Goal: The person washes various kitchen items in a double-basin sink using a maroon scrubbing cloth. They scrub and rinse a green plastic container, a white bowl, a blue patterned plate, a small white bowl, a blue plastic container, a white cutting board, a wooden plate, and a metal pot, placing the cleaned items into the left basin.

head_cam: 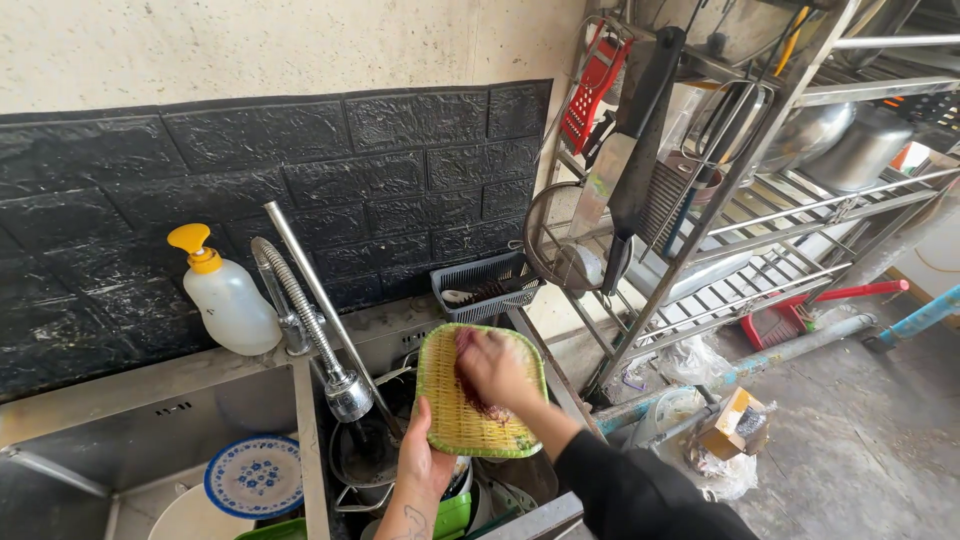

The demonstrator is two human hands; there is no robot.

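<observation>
My left hand (425,455) holds a woven yellow-green basket tray (450,415) by its lower left edge, tilted over the right sink basin. My right hand (495,370) presses a dark reddish scrubber (470,385) against the tray's inner face. A flexible steel faucet (310,330) hangs just left of the tray, its head pointing down into the basin. Pots and a green dish lie in the basin under the tray, partly hidden.
A white soap bottle (230,300) with a yellow pump stands behind the sink. A blue-patterned plate (255,475) lies in the left basin. A grey basket (485,285) sits by the wall. A steel rack (720,200) with utensils, a cleaver and bowls stands at right.
</observation>
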